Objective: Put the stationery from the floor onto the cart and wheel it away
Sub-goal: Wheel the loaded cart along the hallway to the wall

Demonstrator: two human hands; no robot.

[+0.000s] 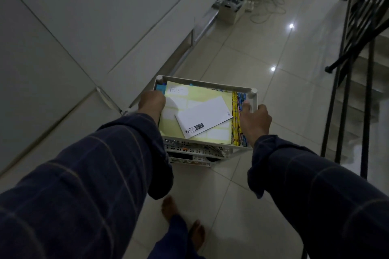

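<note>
Your left hand grips the left rim of the white cart, fingers curled over its edge. Your right hand holds the right rim, fingers inside, thumb outside. In the top tray lie a yellow label sheet marked "ASSET", a white envelope upon it, and patterned pencils along the right wall. The cart stands on the tiled floor between the cabinets and the stair railing.

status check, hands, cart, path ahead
Left hand and right hand grip the cart rims. Yellow sheet and white envelope lie in the top tray. Cables on the floor ahead.
</note>
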